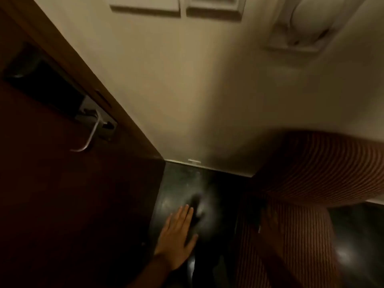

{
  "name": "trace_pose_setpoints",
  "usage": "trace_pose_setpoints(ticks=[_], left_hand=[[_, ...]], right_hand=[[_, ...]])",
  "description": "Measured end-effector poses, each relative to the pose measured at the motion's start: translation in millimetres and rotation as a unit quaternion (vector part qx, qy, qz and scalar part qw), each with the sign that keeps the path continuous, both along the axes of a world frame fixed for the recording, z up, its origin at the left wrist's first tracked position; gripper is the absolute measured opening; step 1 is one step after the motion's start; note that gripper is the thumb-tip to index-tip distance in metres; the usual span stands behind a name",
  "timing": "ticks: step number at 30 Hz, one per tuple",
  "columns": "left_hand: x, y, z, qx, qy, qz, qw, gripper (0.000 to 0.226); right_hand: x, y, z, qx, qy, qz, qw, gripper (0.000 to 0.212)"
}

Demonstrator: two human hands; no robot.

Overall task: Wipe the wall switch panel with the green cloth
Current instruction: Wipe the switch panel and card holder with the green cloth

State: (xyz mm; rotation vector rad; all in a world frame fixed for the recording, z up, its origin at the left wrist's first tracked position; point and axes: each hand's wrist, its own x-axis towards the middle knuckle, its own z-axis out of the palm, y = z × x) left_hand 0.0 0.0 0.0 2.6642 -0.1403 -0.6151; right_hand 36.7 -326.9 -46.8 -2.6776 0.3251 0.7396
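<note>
White switch panels (145, 5) sit on the cream wall at the top edge, cut off by the frame. A further white panel with a round knob (301, 26) is at the upper right. My left hand (178, 233) hangs low in the bottom centre, flat with fingers extended, holding nothing, far below the panels. My right arm's striped sleeve (324, 167) bulges in from the right. A dim, blurred shape below it may be my right hand (269, 225); what it holds is unreadable. No green cloth is visible.
A dark wooden door (62, 194) fills the left side, with a metal lever handle (89, 136) and lock plate. The cream wall (197, 90) meets a dark glossy floor (187, 183) at a skirting line. Striped clothing (291, 256) covers the bottom right.
</note>
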Motion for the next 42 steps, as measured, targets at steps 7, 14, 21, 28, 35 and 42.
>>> trace_pose_setpoints(ticks=[7,14,21,28,35,42], left_hand=[[-18.0,-15.0,-49.3,0.006,0.068,0.009,0.998,0.084],[-43.5,-7.2,-64.4,0.062,0.098,-0.016,0.993,0.082],[-55.5,16.4,-68.0,0.115,0.137,-0.022,0.984,0.079],[-34.6,15.4,-43.7,0.118,0.116,-0.024,0.986,0.079],[42.9,5.4,47.0,0.182,-0.072,-0.042,0.98,0.078],[161.2,19.6,186.4,0.063,-0.345,0.094,0.932,0.077]], right_hand=[[24.4,-18.1,-67.5,-0.079,0.091,0.077,0.99,0.086],[42.7,-29.6,-116.2,-0.117,0.101,0.155,0.976,0.091],[53.8,-47.7,-129.7,-0.072,0.043,0.162,0.983,0.09],[52.8,-38.4,-82.8,0.021,-0.002,0.07,0.997,0.078],[59.9,15.3,31.6,0.159,-0.22,0.064,0.96,0.069],[118.3,102.5,204.9,0.22,-0.435,0.156,0.859,0.073]])
